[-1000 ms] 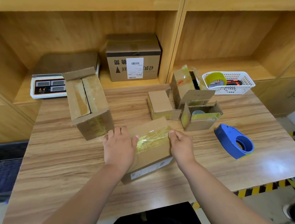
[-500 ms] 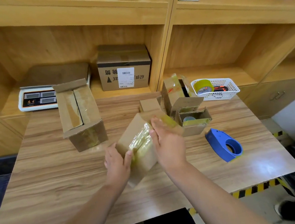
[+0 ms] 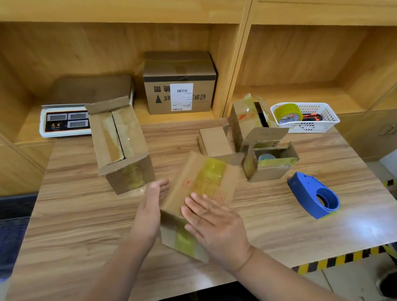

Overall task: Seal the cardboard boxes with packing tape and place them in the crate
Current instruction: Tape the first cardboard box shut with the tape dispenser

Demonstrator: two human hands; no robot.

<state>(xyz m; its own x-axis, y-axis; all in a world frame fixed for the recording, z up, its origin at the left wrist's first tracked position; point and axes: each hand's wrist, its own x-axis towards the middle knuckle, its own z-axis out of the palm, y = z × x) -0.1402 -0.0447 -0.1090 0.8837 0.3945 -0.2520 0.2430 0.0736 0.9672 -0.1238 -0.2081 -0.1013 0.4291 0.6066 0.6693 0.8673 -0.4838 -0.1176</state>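
Head view, sealing stage. The cardboard box (image 3: 202,181) in work sits over the middle of the table (image 3: 80,232), held between both hands and tilted, its long axis running away from the person. The left hand (image 3: 153,209) lies flat against the box's left side with fingers straight. The right hand (image 3: 213,221) rests palm-down on the upper face near the close end, fingers spread and extended. Neither hand curls round anything. One second earlier the box lay flat and crosswise on the table with a hand at each end. Half a second earlier it was raised and stood on end. It has now been turned to present a face carrying a broad band of yellowish tape, which also wraps down the near end. Whether its underside touches the table cannot be told, as hand and box hide that edge. The turn suggests the tape is being smoothed or checked on successive faces, so this box is probably close to sealed. The blue tape dispenser (image 3: 314,194) lies unused to the right. The long open box (image 3: 120,145) and the small open box (image 3: 269,161) are still unsealed. The dark blue shape (image 3: 1,242) at the left edge may be the crate.
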